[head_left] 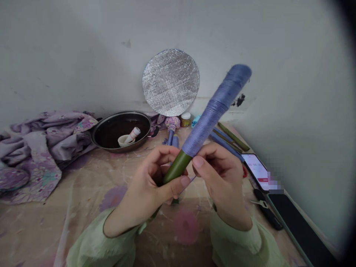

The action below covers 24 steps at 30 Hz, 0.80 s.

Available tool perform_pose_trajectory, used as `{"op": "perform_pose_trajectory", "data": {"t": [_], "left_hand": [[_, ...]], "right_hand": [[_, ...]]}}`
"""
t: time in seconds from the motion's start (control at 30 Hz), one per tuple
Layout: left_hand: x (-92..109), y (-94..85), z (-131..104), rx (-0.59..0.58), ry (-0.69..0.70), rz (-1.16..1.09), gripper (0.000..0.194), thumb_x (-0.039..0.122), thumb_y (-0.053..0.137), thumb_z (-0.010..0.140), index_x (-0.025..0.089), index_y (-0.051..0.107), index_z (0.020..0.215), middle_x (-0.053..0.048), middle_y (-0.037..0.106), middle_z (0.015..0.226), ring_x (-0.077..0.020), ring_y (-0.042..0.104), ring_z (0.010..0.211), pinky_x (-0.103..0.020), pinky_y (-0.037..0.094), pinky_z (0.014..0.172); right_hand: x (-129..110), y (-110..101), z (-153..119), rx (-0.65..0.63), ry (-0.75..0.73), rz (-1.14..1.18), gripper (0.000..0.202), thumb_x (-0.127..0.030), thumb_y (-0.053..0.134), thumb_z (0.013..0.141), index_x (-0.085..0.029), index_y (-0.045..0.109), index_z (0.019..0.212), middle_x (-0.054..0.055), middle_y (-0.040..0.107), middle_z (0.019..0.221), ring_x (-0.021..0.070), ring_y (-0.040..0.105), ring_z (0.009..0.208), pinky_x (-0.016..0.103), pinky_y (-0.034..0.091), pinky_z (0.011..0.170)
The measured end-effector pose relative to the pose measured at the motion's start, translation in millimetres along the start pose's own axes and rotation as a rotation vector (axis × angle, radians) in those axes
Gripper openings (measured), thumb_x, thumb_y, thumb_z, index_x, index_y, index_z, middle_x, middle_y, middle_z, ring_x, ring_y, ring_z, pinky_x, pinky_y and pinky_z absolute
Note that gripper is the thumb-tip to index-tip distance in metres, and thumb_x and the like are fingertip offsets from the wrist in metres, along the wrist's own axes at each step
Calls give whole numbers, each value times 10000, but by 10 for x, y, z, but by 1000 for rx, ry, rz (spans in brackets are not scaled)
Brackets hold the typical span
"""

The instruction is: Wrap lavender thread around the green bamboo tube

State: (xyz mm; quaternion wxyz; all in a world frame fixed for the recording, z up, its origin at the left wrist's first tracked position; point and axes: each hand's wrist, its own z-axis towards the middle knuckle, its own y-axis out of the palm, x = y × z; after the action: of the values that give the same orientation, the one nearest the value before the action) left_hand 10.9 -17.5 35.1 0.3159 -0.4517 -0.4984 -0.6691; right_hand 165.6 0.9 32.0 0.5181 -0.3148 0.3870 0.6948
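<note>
A green stalk (178, 165), its upper length tightly wound with purple-blue thread (213, 115), slants up to the right above the table. My left hand (151, 185) is wrapped round the bare green part, just below the winding. Close to the lower edge of the winding, my right hand (222, 176) has thumb and forefinger pinched together. A thin strand of the same thread shows between the two hands, but what lies in the right fingertips is too small to see clearly. The stalk's lower end is partly hidden by my left hand.
A dark pan (121, 144) holding a small white cup (122, 141) stands beside crumpled floral cloth (36, 155). A round silvery disc (171, 83) leans at the wall. On the right lie more green stalks (233, 136), a lit phone (256, 170) and a dark-screened device (297, 226).
</note>
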Motion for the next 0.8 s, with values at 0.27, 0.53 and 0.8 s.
{"op": "perform_pose_trajectory", "data": {"t": [0.27, 0.53, 0.8], "left_hand": [[25, 18, -16, -33, -58, -192, 245, 119, 783, 840, 230, 726, 1051, 44, 703, 699, -75, 660, 565, -159, 603, 511], [57, 9, -12, -12, -27, -162, 201, 174, 791, 845, 257, 826, 1025, 18, 715, 782, -70, 663, 663, -143, 606, 620], [60, -3, -33, -28, -49, -162, 207, 210, 734, 908, 276, 822, 1083, -15, 767, 879, -91, 694, 732, -138, 587, 631]], "right_hand": [[57, -15, -10, 9, 14, 70, 120, -140, 736, 882, -202, 713, 782, -51, 632, 612, 62, 555, 515, 143, 468, 480], [30, 7, 3, -26, 31, 168, 134, -111, 718, 904, -201, 729, 806, -51, 684, 632, 52, 616, 537, 120, 539, 534], [30, 23, -17, -66, 79, 278, 129, -120, 688, 934, -198, 722, 837, -36, 684, 679, 89, 632, 496, 217, 604, 489]]}}
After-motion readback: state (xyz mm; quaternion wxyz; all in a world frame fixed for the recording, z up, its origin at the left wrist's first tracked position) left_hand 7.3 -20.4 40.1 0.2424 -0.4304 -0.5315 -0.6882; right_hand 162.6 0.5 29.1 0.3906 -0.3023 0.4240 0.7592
